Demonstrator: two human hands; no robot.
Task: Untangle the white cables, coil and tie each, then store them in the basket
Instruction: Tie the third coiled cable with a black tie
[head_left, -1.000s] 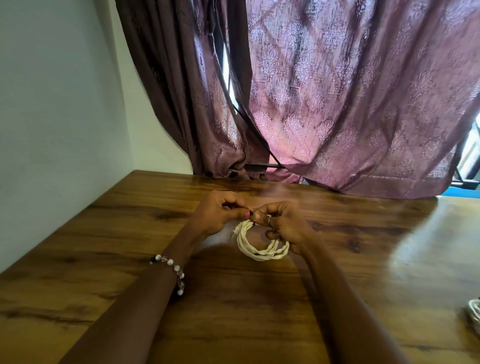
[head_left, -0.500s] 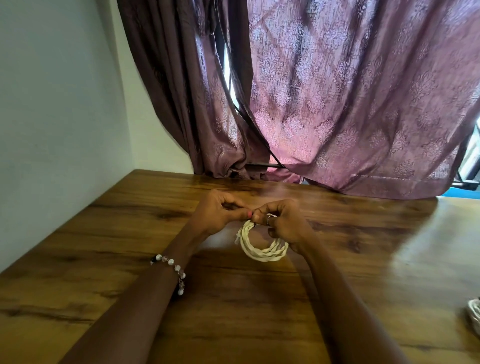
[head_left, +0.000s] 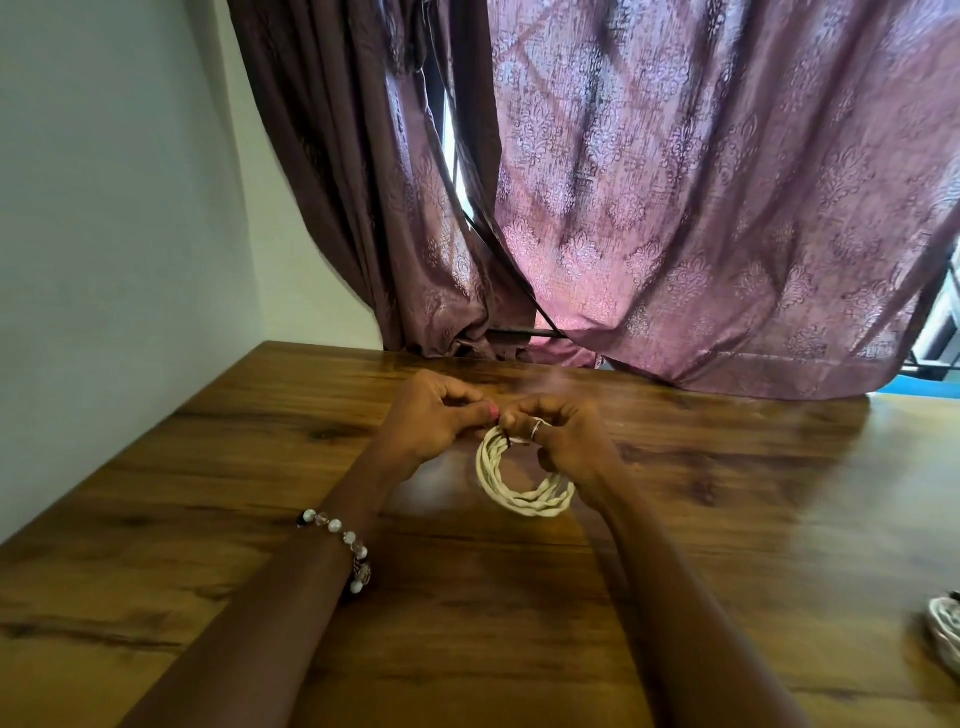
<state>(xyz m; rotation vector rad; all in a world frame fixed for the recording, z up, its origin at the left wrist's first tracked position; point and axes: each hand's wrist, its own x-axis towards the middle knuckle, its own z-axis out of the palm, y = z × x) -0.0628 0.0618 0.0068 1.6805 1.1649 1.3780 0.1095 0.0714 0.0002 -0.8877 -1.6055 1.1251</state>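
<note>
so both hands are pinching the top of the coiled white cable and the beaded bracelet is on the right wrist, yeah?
Not quite: the beaded bracelet is on the left wrist, not the right, as the head view shows. The rest holds: the left hand and right hand both pinch the top of the coiled white cable.

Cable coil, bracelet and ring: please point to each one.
cable coil (head_left: 519, 499), head view, lower curve of the loop
bracelet (head_left: 335, 525), head view, a white bead
ring (head_left: 536, 429), head view, band on a finger

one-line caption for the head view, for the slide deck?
Both hands, left hand and right hand, pinch the top of a coiled white cable above a wooden table.
</note>
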